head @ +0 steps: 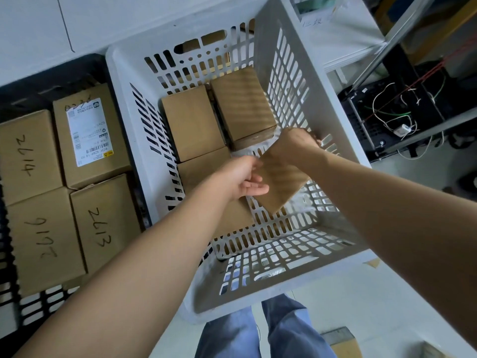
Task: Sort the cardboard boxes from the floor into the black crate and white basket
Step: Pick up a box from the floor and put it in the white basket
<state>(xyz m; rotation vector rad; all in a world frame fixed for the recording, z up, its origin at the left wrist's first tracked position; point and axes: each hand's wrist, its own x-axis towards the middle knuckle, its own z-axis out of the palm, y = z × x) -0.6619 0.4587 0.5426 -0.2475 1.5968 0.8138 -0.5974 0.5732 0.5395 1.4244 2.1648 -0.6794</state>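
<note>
Both my hands reach down into the white basket (333, 140). A small plain cardboard box (281, 182) hangs tilted above the basket floor. My right hand (296, 143) grips its far upper end, fingers curled over the edge. My left hand (245, 179) touches its near left side with straight fingers. Three plain boxes lie in the basket: one at the back left (192, 122), one at the back right (242, 102), one under my left hand (201, 171). The black crate (51, 73) on the left holds several larger boxes; three bear handwritten numbers (103, 223), one has a white label (90, 133).
A metal rack with black equipment and loose wires (392, 115) stands to the right of the basket. A white panel (103, 21) runs behind both containers. Another cardboard box (340, 342) lies on the pale floor beside my legs (232, 334).
</note>
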